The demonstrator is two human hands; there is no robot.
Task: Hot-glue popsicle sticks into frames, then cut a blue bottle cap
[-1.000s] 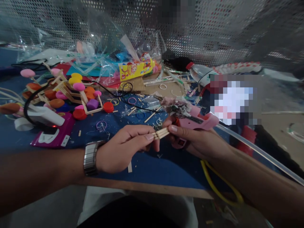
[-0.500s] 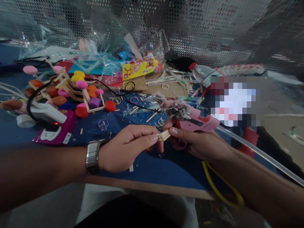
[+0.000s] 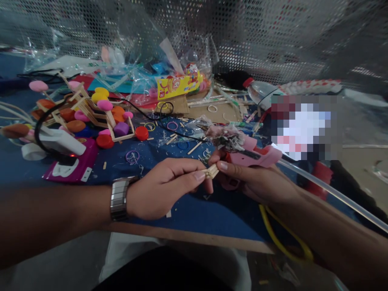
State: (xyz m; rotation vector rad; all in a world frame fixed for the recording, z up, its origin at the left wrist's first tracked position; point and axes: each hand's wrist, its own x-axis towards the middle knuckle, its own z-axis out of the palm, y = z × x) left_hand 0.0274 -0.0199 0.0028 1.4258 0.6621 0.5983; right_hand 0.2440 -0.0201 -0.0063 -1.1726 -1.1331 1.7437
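A small bundle of short wooden sticks is pinched between the thumb and fingers of my left hand, which wears a metal watch. My right hand is wrapped round a pink hot glue gun, and its thumb and a fingertip also touch the far end of the sticks. Grey, stringy residue coats the gun's front, and its nozzle points left, away from the sticks. A long clear glue stick juts from the gun's back. My fingers hide part of the bundle.
At the left, a stick model with coloured clay lumps stands behind a purple power strip. Rubber bands and stick scraps litter the blue table. A yellow candy packet and a bottle lie farther back.
Both hands keep their hold on the sticks and the glue gun. The bundle has tilted up slightly at its right end, and the whole view has shifted a little.
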